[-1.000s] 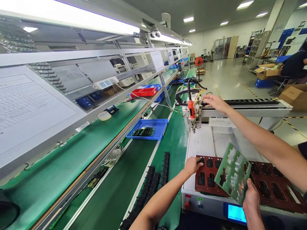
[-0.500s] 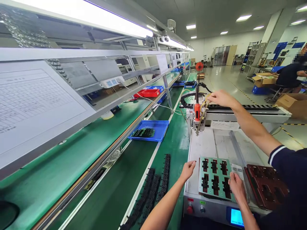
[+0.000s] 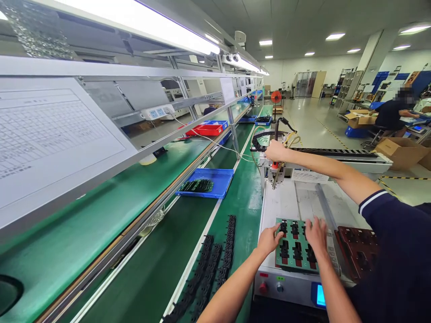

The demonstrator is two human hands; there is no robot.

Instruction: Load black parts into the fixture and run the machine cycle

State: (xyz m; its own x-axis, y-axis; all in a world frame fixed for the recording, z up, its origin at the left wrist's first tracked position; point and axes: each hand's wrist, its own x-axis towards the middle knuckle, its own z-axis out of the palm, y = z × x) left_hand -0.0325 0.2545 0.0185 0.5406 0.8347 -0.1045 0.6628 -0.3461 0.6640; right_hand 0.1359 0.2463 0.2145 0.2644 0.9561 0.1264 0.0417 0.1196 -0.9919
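Note:
A green fixture plate (image 3: 290,265) with several black plastic parts (image 3: 297,251) in its cutouts lies on the white bed of a bench machine. At the plate's upper left edge is my left hand (image 3: 268,240), its fingers closed together beside a black part; what they pinch, if anything, is hidden. Over the plate's right side my right hand (image 3: 315,233) has its fingers spread, slightly blurred, and holds nothing visible. Above the machine, a co-worker's hand (image 3: 276,150) covers the orange screwdriver (image 3: 275,165), reaching in from the right.
Rows of black plastic parts (image 3: 226,255) lie on the green bench to the left. Farther back is a blue tray (image 3: 224,179) with dark parts. A dark red fixture (image 3: 360,251) sits at the right. A red button (image 3: 263,287) and a screen (image 3: 320,294) face the front.
My left hand has moved right to the plate's edge. My right hand has shifted up and left, its fingers now spread. The co-worker's hand has moved left onto the screwdriver.

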